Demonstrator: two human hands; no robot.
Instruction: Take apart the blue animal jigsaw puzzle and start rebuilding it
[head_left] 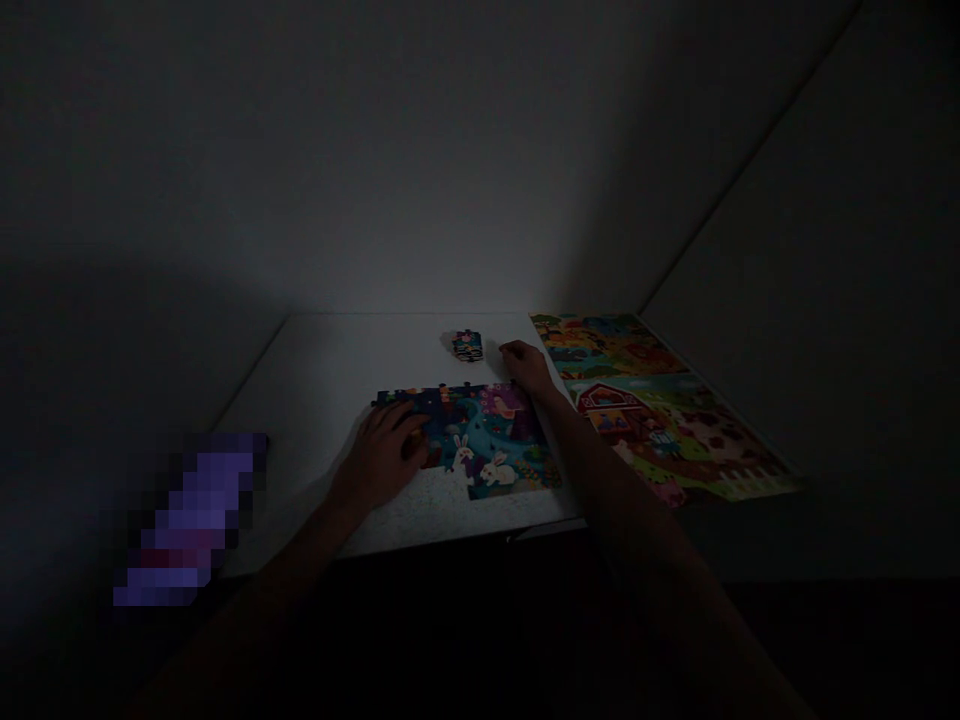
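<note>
A partly assembled jigsaw puzzle (487,440) with white rabbits on a blue scene lies on a white table (337,370). My left hand (382,450) rests flat on the puzzle's left part, fingers spread over the pieces. My right hand (525,365) is at the puzzle's far right corner, fingers curled; the dim light hides whether it pinches a piece. A small stack of loose puzzle pieces (467,345) sits just beyond, left of my right hand.
A finished farm-scene puzzle (652,410) with a red barn lies at the table's right side. A blurred purple object (195,520) sits at the left front. The room is very dark, with bare walls behind and to the right.
</note>
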